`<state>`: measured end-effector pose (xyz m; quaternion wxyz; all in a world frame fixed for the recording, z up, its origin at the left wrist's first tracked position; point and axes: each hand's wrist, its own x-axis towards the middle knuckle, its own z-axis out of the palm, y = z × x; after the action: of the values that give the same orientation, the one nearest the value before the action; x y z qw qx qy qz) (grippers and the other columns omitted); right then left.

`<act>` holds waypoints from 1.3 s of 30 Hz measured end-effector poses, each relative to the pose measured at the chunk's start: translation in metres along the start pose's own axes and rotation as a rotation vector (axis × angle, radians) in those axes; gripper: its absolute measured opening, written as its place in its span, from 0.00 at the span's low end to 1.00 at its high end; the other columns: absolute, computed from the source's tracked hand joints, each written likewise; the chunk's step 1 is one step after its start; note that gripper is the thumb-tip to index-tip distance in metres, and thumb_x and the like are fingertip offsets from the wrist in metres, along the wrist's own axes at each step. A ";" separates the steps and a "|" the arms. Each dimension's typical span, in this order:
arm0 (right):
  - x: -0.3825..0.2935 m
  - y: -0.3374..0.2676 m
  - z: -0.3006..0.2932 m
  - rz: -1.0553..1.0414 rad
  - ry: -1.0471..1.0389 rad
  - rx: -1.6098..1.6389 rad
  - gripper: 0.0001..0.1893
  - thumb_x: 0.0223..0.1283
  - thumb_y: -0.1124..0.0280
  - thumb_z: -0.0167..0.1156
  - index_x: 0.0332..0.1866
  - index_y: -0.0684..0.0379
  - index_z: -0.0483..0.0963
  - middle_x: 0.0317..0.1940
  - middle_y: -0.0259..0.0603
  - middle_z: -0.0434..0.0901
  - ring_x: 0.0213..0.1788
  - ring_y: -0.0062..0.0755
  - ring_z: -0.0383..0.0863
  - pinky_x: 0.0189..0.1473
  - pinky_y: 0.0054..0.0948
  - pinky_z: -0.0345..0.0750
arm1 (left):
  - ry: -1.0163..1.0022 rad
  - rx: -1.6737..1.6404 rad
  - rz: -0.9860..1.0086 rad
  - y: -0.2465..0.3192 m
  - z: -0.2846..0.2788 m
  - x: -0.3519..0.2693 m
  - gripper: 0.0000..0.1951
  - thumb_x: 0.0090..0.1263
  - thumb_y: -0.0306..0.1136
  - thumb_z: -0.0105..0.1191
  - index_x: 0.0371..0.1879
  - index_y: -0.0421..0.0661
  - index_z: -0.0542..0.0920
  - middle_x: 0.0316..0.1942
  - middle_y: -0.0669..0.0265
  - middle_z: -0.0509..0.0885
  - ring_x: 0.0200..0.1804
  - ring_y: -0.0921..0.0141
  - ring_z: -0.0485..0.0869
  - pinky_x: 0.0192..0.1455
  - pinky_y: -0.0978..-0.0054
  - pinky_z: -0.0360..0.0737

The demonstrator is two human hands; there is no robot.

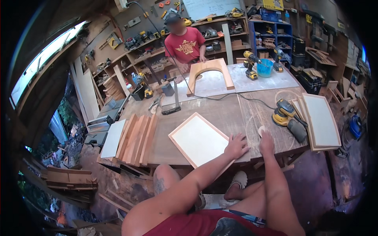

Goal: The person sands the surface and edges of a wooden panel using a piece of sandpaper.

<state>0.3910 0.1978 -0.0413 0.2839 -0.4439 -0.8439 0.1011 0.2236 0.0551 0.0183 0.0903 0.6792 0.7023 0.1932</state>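
Note:
My left hand (236,146) rests with spread fingers on the right edge of a wood-framed white panel (199,138), which lies turned like a diamond on the workbench (168,147). To its right, my right hand (266,143) holds a small round pale disc (261,130), perhaps a sanding disc, at the bench top. Beyond that hand lies a yellow and black DeWalt orbital sander (284,113) with a dust bag and a cord. More framed panels (320,119) are stacked at the bench's right end.
Wood strips (137,138) and a white board (113,138) lie at left. A clamp (174,103), drills (251,65) and a blue bucket (265,68) stand farther back. Across the bench, a person in a red shirt (186,44) holds an arched wooden piece (208,69). The sander's cord (218,97) crosses the bench.

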 end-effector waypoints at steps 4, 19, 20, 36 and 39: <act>0.007 -0.011 -0.019 0.068 -0.056 0.118 0.21 0.68 0.74 0.47 0.66 0.59 0.72 0.65 0.54 0.73 0.69 0.55 0.70 0.70 0.46 0.68 | 0.074 -0.033 -0.033 -0.004 0.008 0.018 0.20 0.70 0.54 0.57 0.39 0.46 0.84 0.72 0.53 0.70 0.79 0.51 0.58 0.79 0.39 0.44; 0.007 -0.010 -0.016 0.116 -0.019 0.087 0.21 0.66 0.74 0.52 0.65 0.54 0.73 0.61 0.48 0.76 0.64 0.51 0.74 0.65 0.46 0.72 | -0.068 -0.061 0.254 -0.017 0.014 0.063 0.16 0.62 0.49 0.64 0.39 0.51 0.85 0.68 0.55 0.75 0.77 0.48 0.61 0.77 0.35 0.47; 0.007 -0.011 -0.016 0.119 -0.013 0.080 0.21 0.66 0.74 0.52 0.64 0.54 0.73 0.60 0.48 0.77 0.64 0.51 0.74 0.65 0.46 0.72 | -0.050 -0.045 0.256 -0.017 0.014 0.063 0.16 0.62 0.48 0.63 0.39 0.50 0.85 0.66 0.56 0.76 0.76 0.48 0.61 0.77 0.36 0.47; 0.008 -0.023 -0.021 0.221 -0.151 0.054 0.22 0.66 0.71 0.48 0.65 0.53 0.74 0.65 0.46 0.75 0.68 0.48 0.72 0.69 0.44 0.70 | 0.061 -0.294 0.396 -0.037 0.011 0.062 0.18 0.52 0.47 0.70 0.34 0.48 0.83 0.46 0.54 0.81 0.61 0.50 0.77 0.68 0.54 0.70; 0.011 0.001 -0.014 0.171 -0.131 0.052 0.23 0.67 0.72 0.47 0.67 0.52 0.72 0.66 0.44 0.74 0.69 0.47 0.71 0.70 0.44 0.70 | 0.081 -0.232 0.360 -0.026 -0.002 0.052 0.24 0.52 0.45 0.71 0.45 0.45 0.84 0.51 0.52 0.81 0.58 0.50 0.77 0.66 0.50 0.68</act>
<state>0.3943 0.2064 -0.0261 0.2301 -0.4993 -0.8166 0.1757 0.1957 0.1061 0.0165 0.1038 0.7705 0.5456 0.3129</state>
